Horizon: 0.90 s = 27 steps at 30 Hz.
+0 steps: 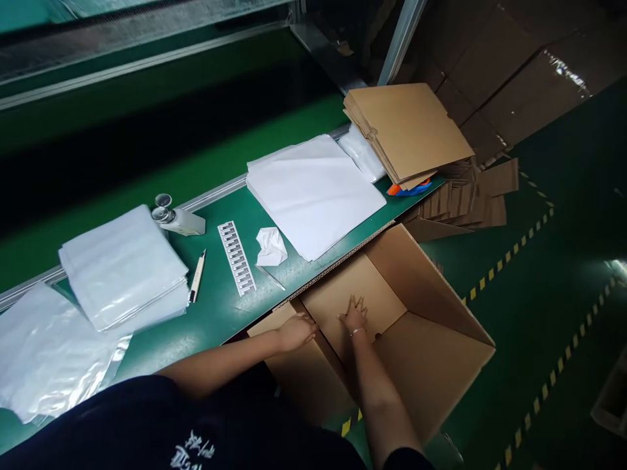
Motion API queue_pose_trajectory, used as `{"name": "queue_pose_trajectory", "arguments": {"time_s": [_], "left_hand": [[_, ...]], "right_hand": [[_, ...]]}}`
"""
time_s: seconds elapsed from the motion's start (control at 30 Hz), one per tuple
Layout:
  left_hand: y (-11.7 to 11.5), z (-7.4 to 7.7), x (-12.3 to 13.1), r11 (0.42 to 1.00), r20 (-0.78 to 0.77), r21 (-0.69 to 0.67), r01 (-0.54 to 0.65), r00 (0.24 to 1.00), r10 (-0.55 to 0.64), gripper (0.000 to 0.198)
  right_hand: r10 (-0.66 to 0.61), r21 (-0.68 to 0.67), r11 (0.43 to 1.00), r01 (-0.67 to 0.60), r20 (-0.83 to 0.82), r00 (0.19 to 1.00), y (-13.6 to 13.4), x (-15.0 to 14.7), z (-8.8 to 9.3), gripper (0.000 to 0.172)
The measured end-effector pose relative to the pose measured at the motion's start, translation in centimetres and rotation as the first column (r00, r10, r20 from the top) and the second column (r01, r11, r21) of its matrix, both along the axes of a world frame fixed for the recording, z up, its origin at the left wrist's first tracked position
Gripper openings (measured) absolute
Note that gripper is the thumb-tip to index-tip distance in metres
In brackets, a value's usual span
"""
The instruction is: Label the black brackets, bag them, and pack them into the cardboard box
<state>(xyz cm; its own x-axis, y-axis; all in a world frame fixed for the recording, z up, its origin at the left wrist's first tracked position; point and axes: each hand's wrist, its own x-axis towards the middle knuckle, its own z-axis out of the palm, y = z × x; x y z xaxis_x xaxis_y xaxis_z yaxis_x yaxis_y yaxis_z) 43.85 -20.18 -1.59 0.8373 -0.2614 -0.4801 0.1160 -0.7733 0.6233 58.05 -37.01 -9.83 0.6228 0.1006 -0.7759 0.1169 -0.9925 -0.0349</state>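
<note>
A large cardboard box [431,359] stands with its top open beside the workbench. Inside it a flat cardboard sheet [375,281] lies at the bottom. My right hand [354,316] reaches down into the box, palm on the sheet with its fingers spread. My left hand [297,331] is at the box's near left side, its fingers bent over the edge of the cardboard; its fingertips are partly hidden.
On the green workbench [215,326] are a stack of white sheets [318,196], clear plastic bags [127,267], a cutter knife [198,275], a label strip [236,258], crumpled paper [271,247] and a pump bottle [183,220]. Flat cardboard pieces [411,130] are piled at the far end.
</note>
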Motion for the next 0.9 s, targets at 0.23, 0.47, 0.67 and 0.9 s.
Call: {"name": "queue_pose_trajectory", "arguments": {"time_s": [0.23, 0.47, 0.67, 0.9], "left_hand": [[4.4, 8.3, -2.7, 0.98, 0.255, -0.2, 0.027, 0.967, 0.026, 0.028], [14.5, 11.8, -1.1, 0.789, 0.12, -0.178, -0.588, 0.783, 0.611, 0.039], [14.7, 8.4, 2.3, 0.708, 0.006, -0.175, -0.685, 0.718, 0.696, 0.031], [13.2, 6.4, 1.1, 0.598, -0.088, -0.306, -0.741, 0.647, 0.757, 0.028]], "right_hand": [[-0.127, 0.254, 0.964, 0.073, 0.202, 0.971, -0.8, 7.1, 8.1, 0.054], [0.243, 0.503, 0.669, -0.547, 0.548, 0.801, 11.5, 14.6, 20.8, 0.046], [0.913, 0.216, 0.263, -0.94, 0.259, 0.315, 28.9, 8.9, 16.4, 0.019], [0.959, 0.135, 0.2, -0.97, 0.174, 0.222, 29.9, 9.8, 12.9, 0.022]]}}
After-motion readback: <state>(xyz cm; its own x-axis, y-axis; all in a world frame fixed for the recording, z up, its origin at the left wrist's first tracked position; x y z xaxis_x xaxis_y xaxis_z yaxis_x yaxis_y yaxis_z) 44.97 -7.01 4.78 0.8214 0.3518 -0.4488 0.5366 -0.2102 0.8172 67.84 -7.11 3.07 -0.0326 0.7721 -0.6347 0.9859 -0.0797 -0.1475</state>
